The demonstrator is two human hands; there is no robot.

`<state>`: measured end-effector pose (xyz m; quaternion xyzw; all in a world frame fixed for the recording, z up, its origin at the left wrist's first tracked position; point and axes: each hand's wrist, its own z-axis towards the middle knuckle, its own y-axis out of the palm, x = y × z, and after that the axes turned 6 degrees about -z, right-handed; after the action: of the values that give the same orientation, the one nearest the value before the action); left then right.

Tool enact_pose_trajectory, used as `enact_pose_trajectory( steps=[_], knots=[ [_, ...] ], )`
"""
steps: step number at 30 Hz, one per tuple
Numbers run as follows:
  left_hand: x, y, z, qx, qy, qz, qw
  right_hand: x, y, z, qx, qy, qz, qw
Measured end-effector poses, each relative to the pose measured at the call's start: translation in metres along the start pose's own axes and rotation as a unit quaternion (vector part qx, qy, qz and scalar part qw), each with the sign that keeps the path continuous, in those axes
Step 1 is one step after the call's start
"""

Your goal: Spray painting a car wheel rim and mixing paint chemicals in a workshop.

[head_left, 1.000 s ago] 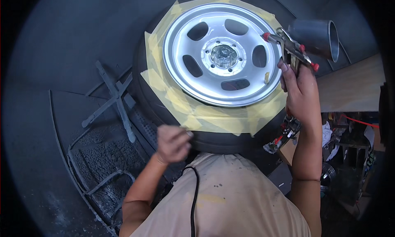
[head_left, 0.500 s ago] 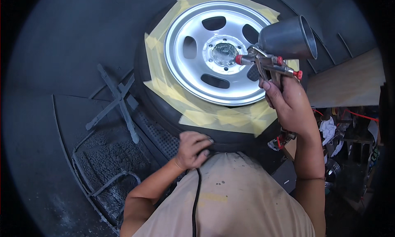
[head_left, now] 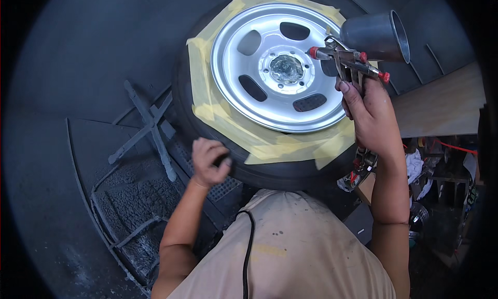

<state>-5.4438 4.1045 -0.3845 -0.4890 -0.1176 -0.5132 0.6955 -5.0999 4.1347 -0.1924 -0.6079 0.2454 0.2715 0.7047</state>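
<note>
My right hand is wrapped round the handle of a spray gun, which has red knobs and a grey metal cup tilted sideways on top. Its red-tipped nozzle points left over a silver wheel rim with oval holes. Yellow masking paper rings the rim and covers the inner part of the black tire. The hub centre looks covered in crinkled, shiny material. At the tire's near left edge, my left hand has its fingers curled against the rubber; the fingertips are partly hidden.
A grey cross-shaped stand lies to the left, beside a rough, paint-crusted patch. On the right a wooden board stands above cluttered shelves. A black cord hangs down my beige shirt.
The wheel has turned clockwise, its holes and masking paper shifting round. My left hand has moved left and farther away along the tire. The spray gun has shifted slightly right and away.
</note>
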Motion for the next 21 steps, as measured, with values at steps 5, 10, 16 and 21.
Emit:
enact_pose_trajectory(
  steps=[5, 10, 16, 21],
  knots=[
    [-0.005, 0.024, -0.009, -0.044, 0.021, -0.096, 0.994, -0.007, 0.044, 0.047, 0.015, -0.01, -0.051, 0.999],
    [-0.032, 0.015, -0.01, -0.065, 0.028, -0.311, 0.948, -0.016, 0.086, 0.089, 0.033, -0.029, -0.052, 0.998],
    [-0.112, -0.045, 0.021, -0.003, 0.042, -0.135, 0.99, -0.037, 0.127, 0.113, 0.051, -0.025, -0.101, 0.993],
    [-0.177, -0.096, 0.046, 0.009, 0.041, 0.007, 0.999, -0.075, 0.149, 0.122, -0.036, 0.021, -0.031, 0.999]
  ],
)
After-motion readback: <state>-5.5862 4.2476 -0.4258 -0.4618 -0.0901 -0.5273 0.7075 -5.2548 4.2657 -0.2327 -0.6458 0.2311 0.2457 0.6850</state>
